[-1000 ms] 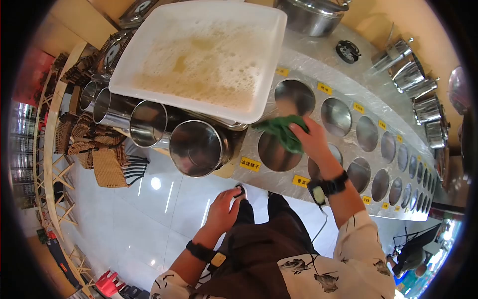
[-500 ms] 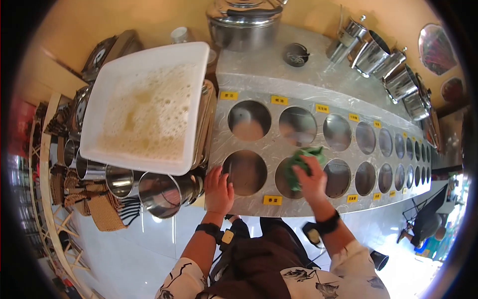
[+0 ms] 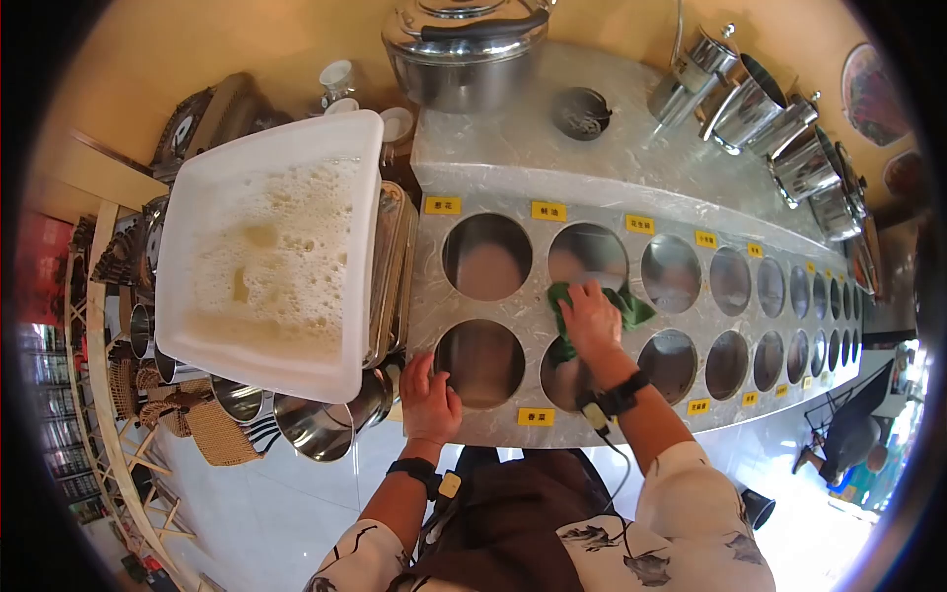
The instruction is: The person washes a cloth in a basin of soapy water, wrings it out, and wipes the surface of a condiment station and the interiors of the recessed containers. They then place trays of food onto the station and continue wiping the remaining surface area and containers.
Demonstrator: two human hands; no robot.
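Observation:
My right hand (image 3: 592,324) grips a dark green cloth (image 3: 631,308) on the marbled grey counter (image 3: 493,426). The cloth lies between the far and near holes of the second column, and part of it hangs over the near hole. My left hand (image 3: 431,403) rests at the counter's left end, fingers apart and holding nothing. Right beside it is the near-left round hole (image 3: 480,363). Yellow labels with dark characters, one of them a front label (image 3: 536,417), mark the two rows of holes.
A white tub (image 3: 370,247) of foamy liquid stands on the left, above metal pots (image 3: 314,426). A large steel pot (image 3: 464,64), a small dark bowl (image 3: 582,112) and steel jugs (image 3: 750,104) line the back. Farther right, a person (image 3: 850,434) is on the floor side.
My right hand has moved the green cloth away from me, from the near hole to the strip between the rows. My left hand stays at the counter's left end. The view has shifted slightly.

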